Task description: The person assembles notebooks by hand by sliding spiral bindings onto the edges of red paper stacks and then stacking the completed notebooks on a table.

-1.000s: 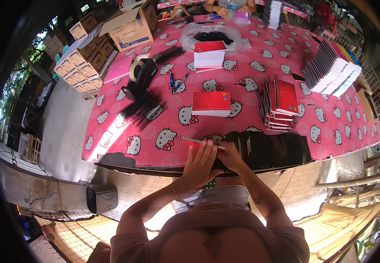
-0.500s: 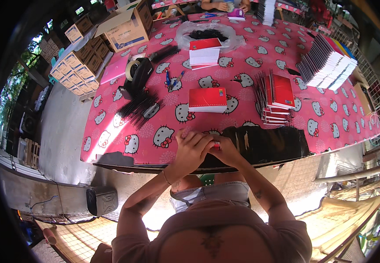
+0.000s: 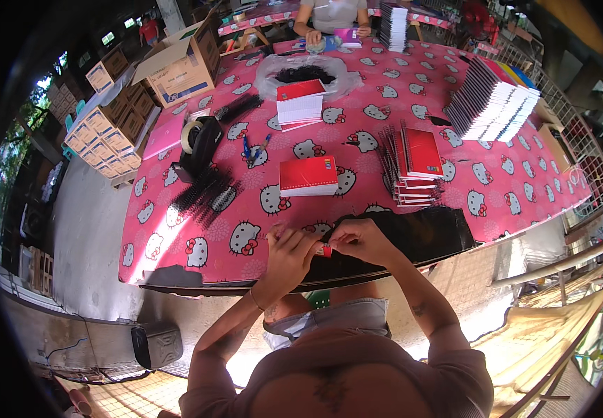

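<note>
Your two hands meet at the near edge of the pink cartoon-cat tablecloth (image 3: 176, 230), just in front of your lap. Your left hand (image 3: 289, 252) has its fingers curled and pressed together, the fingertips closing on a small red notebook (image 3: 326, 250) of which only a sliver shows between your hands. Your right hand (image 3: 357, 239) pinches the same red notebook from the other side, thumb and forefinger drawn tight; the remaining fingers fold under, and how they sit you cannot tell. The hands touch each other around the notebook.

Just beyond your right hand, a black plastic sheet (image 3: 420, 233) lies along the tablecloth's near edge. Farther in from your hands sits a single red-covered notebook stack (image 3: 308, 175), and to its right a taller pile of red spiral notebooks (image 3: 416, 164) with black wire bindings showing. To the left of the red-covered stack lie loose black spiral coils (image 3: 207, 197), then a tape roll (image 3: 191, 134) beside a black dispenser, and blue pens (image 3: 251, 149) near them.

At the tablecloth's far right corner stands a fanned stack of white-edged notebooks (image 3: 493, 104). Across the far edge another person (image 3: 333, 14) sits with a pink booklet. Cardboard boxes (image 3: 106, 111) are stacked off the tablecloth's left side.
</note>
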`<state>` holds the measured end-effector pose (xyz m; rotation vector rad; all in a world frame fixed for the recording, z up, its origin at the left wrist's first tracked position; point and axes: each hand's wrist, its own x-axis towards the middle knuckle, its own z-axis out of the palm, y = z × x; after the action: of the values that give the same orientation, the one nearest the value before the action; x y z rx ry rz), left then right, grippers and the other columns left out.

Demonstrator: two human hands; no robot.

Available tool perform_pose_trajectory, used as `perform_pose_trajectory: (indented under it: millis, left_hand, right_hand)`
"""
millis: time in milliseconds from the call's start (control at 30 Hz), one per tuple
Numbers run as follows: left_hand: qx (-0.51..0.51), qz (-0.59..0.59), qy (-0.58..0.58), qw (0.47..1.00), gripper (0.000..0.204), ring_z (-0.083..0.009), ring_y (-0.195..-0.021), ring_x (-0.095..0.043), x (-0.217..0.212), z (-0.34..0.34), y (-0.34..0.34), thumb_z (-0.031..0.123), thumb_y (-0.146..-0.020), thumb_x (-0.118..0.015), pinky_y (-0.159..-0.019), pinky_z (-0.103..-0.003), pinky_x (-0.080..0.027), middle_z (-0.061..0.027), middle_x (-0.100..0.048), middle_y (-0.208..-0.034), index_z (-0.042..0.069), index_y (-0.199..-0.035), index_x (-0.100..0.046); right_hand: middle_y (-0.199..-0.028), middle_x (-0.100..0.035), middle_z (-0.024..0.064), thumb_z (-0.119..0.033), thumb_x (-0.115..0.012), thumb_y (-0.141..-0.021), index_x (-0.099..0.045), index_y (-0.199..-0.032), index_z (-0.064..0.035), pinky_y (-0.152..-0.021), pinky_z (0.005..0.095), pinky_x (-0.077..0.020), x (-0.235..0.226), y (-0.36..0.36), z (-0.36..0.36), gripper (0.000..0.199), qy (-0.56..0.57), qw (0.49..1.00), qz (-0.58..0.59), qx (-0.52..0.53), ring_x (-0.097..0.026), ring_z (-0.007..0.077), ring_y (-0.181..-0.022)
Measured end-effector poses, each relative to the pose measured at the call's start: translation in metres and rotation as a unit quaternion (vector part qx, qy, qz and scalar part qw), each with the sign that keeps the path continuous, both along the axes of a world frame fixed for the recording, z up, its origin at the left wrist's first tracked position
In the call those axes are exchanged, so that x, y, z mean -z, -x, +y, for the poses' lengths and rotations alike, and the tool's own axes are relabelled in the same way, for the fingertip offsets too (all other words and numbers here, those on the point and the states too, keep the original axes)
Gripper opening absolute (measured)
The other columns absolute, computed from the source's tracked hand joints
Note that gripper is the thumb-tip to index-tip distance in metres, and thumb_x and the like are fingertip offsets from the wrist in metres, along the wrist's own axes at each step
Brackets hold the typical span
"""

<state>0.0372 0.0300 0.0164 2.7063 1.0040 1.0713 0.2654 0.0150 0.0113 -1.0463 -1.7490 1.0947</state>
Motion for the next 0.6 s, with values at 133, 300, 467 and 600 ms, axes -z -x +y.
perform_pose_trajectory:
  millis: [133, 300, 467, 600]
  left_hand:
    - [0.013, 0.02, 0.037, 0.999, 0.023, -0.0266, -0.085, -0.061, -0.021, -0.01, -0.003, 0.013, -0.084, -0.071, -0.082, -0.04, -0.045, -0.0075, -0.065, -0.092, 0.007, -0.106, -0.067]
    - [-0.064, -0.051, 0.066, 0.995, 0.027, -0.0327, -0.077, -0.065, -0.049, -0.009, -0.011, 0.005, -0.086, -0.067, -0.067, -0.04, -0.056, -0.0133, -0.063, -0.092, 0.004, -0.113, -0.065]
    - [0.129, -0.187, 0.175, 0.958, 0.026, -0.0322, -0.1, -0.068, -0.092, 0.016, -0.038, 0.005, -0.09, -0.065, -0.085, -0.033, -0.055, -0.0183, -0.068, -0.112, -0.001, -0.116, -0.066]
    - [0.013, -0.017, -0.05, 0.998, 0.028, -0.0318, -0.104, -0.067, -0.02, 0.101, -0.005, 0.007, -0.088, -0.066, -0.088, -0.038, -0.055, -0.0158, -0.068, -0.115, 0.002, -0.116, -0.067]
  right_hand:
    - [-0.076, -0.062, 0.0077, -0.005, -0.075, -0.08, -0.062, -0.083, -0.0005, -0.065, 0.0283, -0.0553, -0.008, 0.012, -0.006, 0.014, -0.092, 0.992, -0.059, 0.064, -0.066, 0.0152, -0.071]
    - [-0.099, -0.063, 0.0096, -0.011, -0.071, -0.087, -0.059, -0.112, -0.0024, -0.071, 0.0304, -0.0562, -0.037, 0.036, -0.027, 0.029, -0.111, 0.963, 0.035, 0.242, -0.066, 0.018, -0.088]
    - [-0.125, -0.062, 0.0105, -0.003, -0.063, -0.094, -0.037, -0.145, 0.0021, -0.095, 0.0305, -0.0477, -0.052, -0.002, -0.022, 0.058, -0.033, 0.95, 0.171, 0.257, -0.058, 0.0155, -0.115]
    - [-0.128, -0.061, 0.0134, -0.008, -0.06, -0.096, -0.034, -0.149, 0.0013, -0.102, 0.0334, -0.0439, -0.099, -0.102, 0.024, 0.06, -0.089, 0.908, 0.271, 0.308, -0.058, 0.0181, -0.116]
